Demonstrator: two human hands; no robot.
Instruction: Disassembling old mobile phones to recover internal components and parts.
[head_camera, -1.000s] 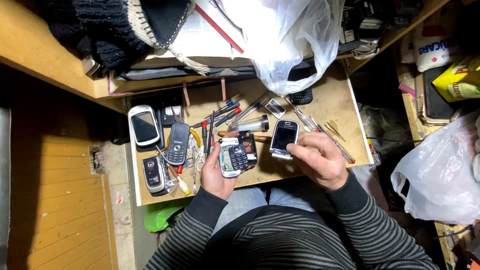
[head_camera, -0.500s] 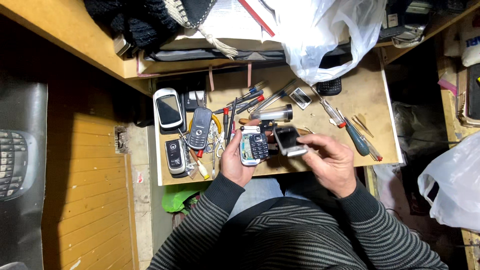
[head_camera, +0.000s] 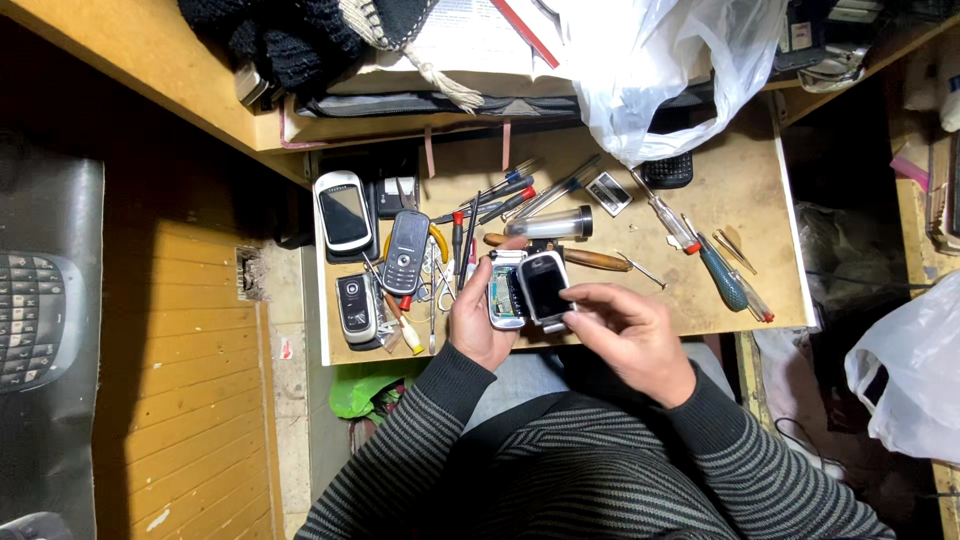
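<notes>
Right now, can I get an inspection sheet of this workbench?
Surface: small wooden board, scuffed, crowded on its left half.
Job's things: open phone body in left hand; dark phone part held over it by right hand.
Clutter: three phones, screwdrivers, clear tube, white plastic bag.
Grips: each hand closed on its piece.
Cables: nothing seen.
Surroundings: yellow plank floor, wooden shelf, dark knitwear.
</notes>
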